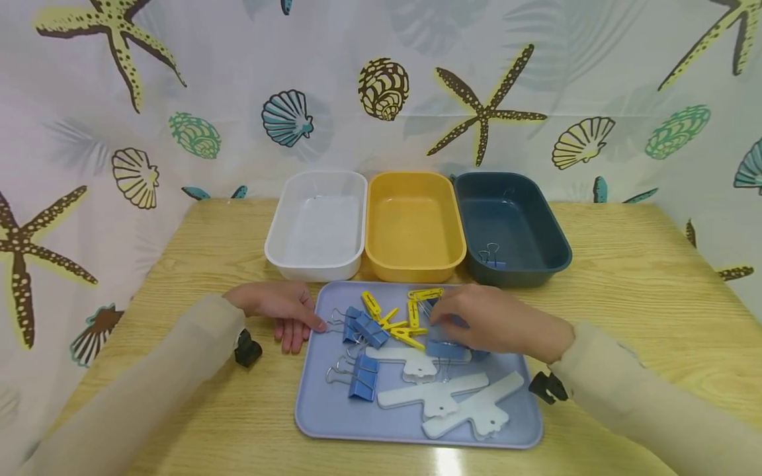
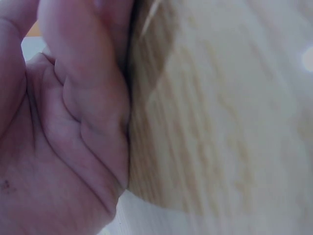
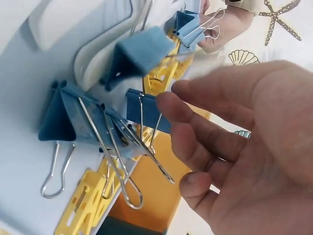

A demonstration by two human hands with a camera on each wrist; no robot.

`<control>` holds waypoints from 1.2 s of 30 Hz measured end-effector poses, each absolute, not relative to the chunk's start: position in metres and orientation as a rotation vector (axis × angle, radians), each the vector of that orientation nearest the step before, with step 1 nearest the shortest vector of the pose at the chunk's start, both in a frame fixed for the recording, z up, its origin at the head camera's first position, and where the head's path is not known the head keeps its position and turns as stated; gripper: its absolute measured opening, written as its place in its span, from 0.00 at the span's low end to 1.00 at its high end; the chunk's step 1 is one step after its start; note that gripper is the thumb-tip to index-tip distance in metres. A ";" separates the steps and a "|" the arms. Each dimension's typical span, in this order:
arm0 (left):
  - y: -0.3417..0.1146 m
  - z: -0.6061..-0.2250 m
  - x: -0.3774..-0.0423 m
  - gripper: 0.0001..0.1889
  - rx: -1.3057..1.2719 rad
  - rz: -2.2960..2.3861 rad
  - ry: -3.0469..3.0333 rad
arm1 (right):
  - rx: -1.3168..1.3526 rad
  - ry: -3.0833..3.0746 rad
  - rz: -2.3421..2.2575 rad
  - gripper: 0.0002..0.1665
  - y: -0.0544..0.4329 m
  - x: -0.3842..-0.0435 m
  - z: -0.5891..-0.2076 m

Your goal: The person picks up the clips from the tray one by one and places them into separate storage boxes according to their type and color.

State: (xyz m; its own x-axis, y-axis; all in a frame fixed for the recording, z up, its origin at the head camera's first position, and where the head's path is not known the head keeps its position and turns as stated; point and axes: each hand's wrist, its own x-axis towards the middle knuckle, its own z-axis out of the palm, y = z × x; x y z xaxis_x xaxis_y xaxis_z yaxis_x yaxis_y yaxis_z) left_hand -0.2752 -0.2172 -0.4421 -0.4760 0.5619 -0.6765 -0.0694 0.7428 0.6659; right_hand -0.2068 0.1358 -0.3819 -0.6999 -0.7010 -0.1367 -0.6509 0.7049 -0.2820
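My left hand [image 1: 286,314] lies at the left edge of the lilac tray [image 1: 309,423], its thumb on the rim and its other fingers on the table. Close to that thumb are blue binder clips [image 1: 351,324] with wire handles. Over the tray's far right part, my right hand [image 1: 485,320] has bent fingers, with the thumb and index tips near each other. In the right wrist view a blurred blue binder clip [image 3: 142,54] stands beside the thumb, and another binder clip [image 3: 139,107] lies at the index fingertip. Nothing shows clearly between the fingers.
Yellow clothespins [image 1: 411,314] and white bag clips [image 1: 440,396] share the tray. Behind it stand a white bin [image 1: 318,271], a yellow bin [image 1: 413,271] and a dark blue bin [image 1: 524,277]; a binder clip [image 1: 491,261] lies in the dark blue one.
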 end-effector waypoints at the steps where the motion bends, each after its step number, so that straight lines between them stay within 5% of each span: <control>1: -0.217 -0.442 -0.275 0.21 0.373 0.788 1.933 | -1.097 2.673 -0.321 0.11 0.136 -0.206 -0.382; 17: -0.215 -0.443 -0.276 0.21 0.381 0.775 1.931 | -1.110 2.488 -0.533 0.13 0.138 -0.203 -0.375; 36: -0.215 -0.442 -0.275 0.21 0.388 0.772 1.943 | -0.916 2.386 -0.796 0.01 0.138 -0.205 -0.368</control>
State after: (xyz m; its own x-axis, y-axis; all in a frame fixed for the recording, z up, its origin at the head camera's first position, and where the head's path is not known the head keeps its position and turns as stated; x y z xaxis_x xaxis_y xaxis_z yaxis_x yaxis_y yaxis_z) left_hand -0.2752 -0.2152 -0.4416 -0.4764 0.5632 -0.6751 -0.0534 0.7479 0.6616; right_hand -0.2048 0.1383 -0.3679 -0.6722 -0.7110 -0.2065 -0.4448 0.6108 -0.6550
